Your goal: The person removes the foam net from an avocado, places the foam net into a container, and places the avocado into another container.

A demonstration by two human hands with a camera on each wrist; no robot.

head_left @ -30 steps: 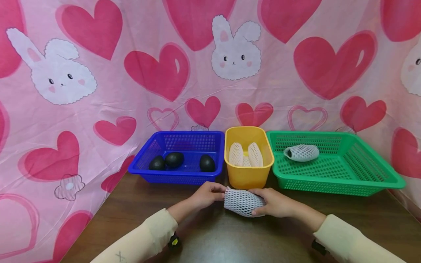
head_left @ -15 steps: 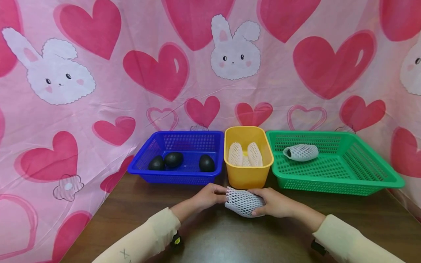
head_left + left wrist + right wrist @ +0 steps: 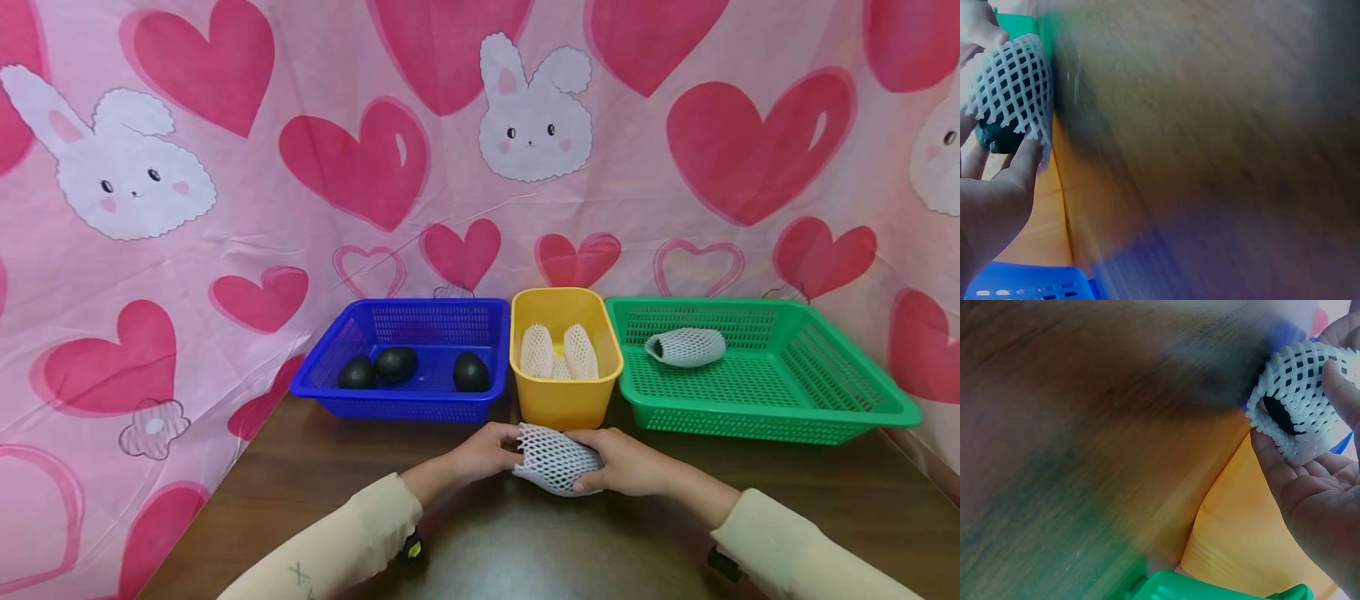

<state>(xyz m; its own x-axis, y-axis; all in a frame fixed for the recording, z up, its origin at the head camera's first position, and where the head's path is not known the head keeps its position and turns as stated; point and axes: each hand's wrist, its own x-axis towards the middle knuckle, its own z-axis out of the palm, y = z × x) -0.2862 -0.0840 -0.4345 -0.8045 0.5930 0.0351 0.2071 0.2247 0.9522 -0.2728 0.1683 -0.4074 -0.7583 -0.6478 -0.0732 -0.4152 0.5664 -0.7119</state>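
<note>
A white foam net sleeve [image 3: 555,460] lies between both hands, just in front of the yellow bin, with a dark avocado inside it. My right hand [image 3: 628,468] grips the sleeved avocado from the right, thumb at the near side. At the sleeve's left opening, my left hand [image 3: 486,454] pinches the net's edge. The avocado's dark green end [image 3: 1002,137] shows at that opening in the left wrist view. From the right wrist view, dark skin of the avocado [image 3: 1280,414] also appears through the other opening. Some left fingertips are hidden behind the net.
A blue basket [image 3: 420,407] at left holds three bare avocados [image 3: 396,364]. The yellow bin [image 3: 566,400] in the middle contains several foam net sleeves [image 3: 581,352]. In the green basket [image 3: 750,425] at right lies one sleeved avocado [image 3: 686,347]. A pink heart-print cloth hangs behind.
My left hand has shifted slightly right, and the net's left opening looks wider. The right hand keeps its hold in nearly the same place.
</note>
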